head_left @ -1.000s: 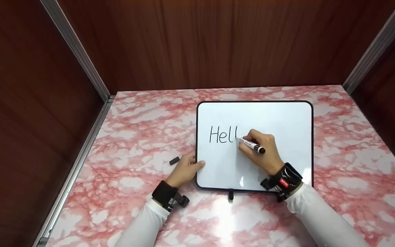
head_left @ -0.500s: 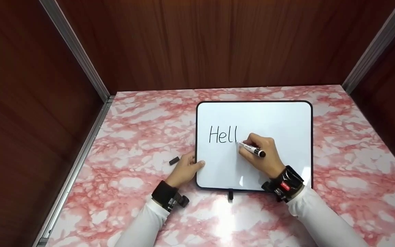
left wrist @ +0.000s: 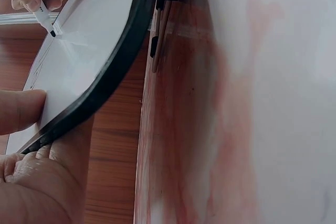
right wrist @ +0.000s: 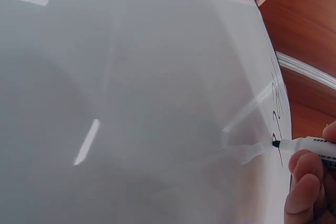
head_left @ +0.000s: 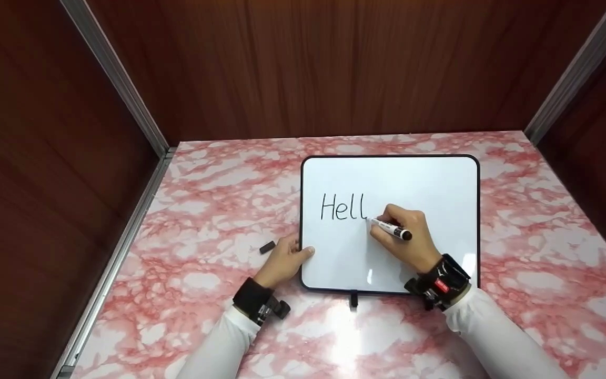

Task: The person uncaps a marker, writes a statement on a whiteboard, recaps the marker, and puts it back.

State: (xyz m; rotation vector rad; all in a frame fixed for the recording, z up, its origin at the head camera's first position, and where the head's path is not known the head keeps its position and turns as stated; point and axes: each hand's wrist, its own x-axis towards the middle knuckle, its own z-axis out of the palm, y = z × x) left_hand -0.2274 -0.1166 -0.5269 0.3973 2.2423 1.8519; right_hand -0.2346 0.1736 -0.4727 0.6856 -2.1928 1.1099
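A whiteboard [head_left: 418, 179] with a black frame stands on the table, bearing the black letters "Hell" [head_left: 343, 207] at its left. My right hand [head_left: 408, 237] pinches a white marker [head_left: 390, 228] with a black end. In the right wrist view the marker's dark tip [right wrist: 276, 144] meets the board by the last letter. My left hand [head_left: 284, 259] grips the board's left edge, thumb on the front face. The left wrist view shows its other fingers [left wrist: 39, 182] behind the black rim; part of them is hidden.
A small black marker cap [head_left: 267, 247] lies on the red-and-white marbled table [head_left: 203, 210], left of my left hand. A black foot [head_left: 354, 299] juts out below the board. Dark wood panels [head_left: 303, 68] with metal corner strips enclose the table's back and sides.
My right hand has moved the marker down and slightly right. The second "l" has grown longer and gained a small curl at its foot. My left hand has stayed put.
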